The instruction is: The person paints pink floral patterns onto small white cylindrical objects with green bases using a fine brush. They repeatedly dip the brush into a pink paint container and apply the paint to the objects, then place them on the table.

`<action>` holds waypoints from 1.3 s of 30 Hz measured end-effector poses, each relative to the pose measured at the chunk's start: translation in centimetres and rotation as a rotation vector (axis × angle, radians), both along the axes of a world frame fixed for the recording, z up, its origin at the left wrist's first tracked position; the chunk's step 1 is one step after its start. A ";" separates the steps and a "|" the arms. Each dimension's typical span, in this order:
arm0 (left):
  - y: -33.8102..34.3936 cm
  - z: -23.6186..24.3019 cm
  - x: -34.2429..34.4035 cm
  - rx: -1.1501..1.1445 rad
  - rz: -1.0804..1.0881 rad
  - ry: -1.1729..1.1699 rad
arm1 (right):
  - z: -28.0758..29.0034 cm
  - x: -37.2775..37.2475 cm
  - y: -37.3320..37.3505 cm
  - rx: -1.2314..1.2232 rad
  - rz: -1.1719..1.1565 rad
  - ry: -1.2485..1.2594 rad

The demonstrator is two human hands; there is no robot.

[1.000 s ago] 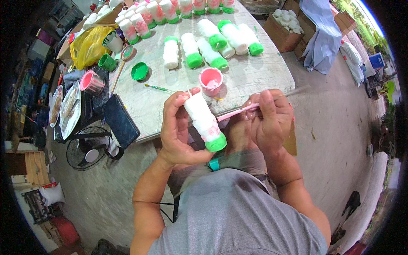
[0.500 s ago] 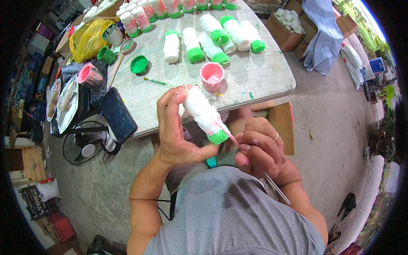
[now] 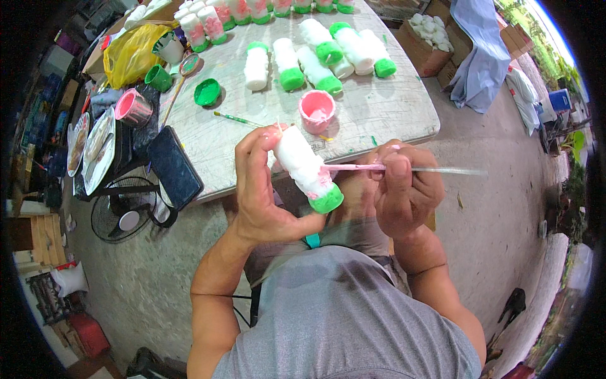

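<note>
My left hand [image 3: 259, 189] grips a white pillar candle [image 3: 297, 155] by its two ends, fingers at the wick end and thumb at the green-painted base. The candle is tilted, with pink paint on the raised relief near the green. In my right hand [image 3: 407, 186] is a thin paintbrush [image 3: 451, 170], held pinched and nearly level. Its pink-coated tip touches the candle's right side. Just beyond the candle, a small pot of pink paint [image 3: 317, 112] stands on the table [image 3: 252, 164]. A second brush [image 3: 237, 119] with a green-stained end lies partly behind my left fingers.
Several white candles with green ends [image 3: 287, 63] lie past the pot; pink-and-green ones [image 3: 210, 25] stand farther back. Green paint sits in a lid [image 3: 207, 93] and a cup [image 3: 158, 78]. At left are a pink-rimmed can [image 3: 134, 107], a phone [image 3: 175, 168] and a fan [image 3: 126, 208].
My right hand has moved up and right, and the brush has swung from a steep slant to nearly level. More pink shows on the candle's relief. My left hand holds nearly still.
</note>
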State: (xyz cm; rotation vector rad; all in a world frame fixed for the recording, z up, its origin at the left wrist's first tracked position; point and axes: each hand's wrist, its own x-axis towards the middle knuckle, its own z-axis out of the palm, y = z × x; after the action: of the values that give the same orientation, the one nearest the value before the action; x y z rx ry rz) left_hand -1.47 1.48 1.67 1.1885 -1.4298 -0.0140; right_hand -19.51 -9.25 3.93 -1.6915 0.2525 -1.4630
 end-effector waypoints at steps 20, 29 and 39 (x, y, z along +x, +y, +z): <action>-0.4 -0.6 0.0 -0.073 -0.150 0.138 | -0.2 0.2 0.0 -0.199 -0.007 -0.144; -0.4 -0.6 -0.2 -0.048 -0.201 0.240 | 0.6 -1.3 0.0 -0.456 0.065 0.082; -0.5 -0.4 0.2 -0.056 -0.330 0.159 | 1.7 -1.2 -1.4 0.198 0.169 0.119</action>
State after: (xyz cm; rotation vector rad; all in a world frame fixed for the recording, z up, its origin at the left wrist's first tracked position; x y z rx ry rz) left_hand -1.30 0.95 1.27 0.8756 -1.4602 -0.2890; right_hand -20.72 -10.64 5.67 -1.6000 0.3011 -1.1765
